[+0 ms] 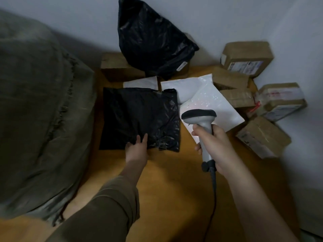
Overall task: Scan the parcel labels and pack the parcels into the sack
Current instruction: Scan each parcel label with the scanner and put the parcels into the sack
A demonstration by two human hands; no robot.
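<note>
A flat black plastic parcel (139, 116) lies on the wooden table (167, 189). My left hand (137, 149) rests at its near edge with fingers spread over the plastic and nothing held. My right hand (212, 147) grips a grey barcode scanner (201, 123), its dark head over a white bubble mailer (215, 105). A second white mailer (181, 88) lies behind that one. The big grey-green woven sack (38, 119) fills the left side.
A bulky black bag parcel (152, 39) leans against the wall on a cardboard box (117, 67). Several taped cardboard boxes (248, 58) crowd the right side by the wall. The scanner's cable (214, 198) trails toward me.
</note>
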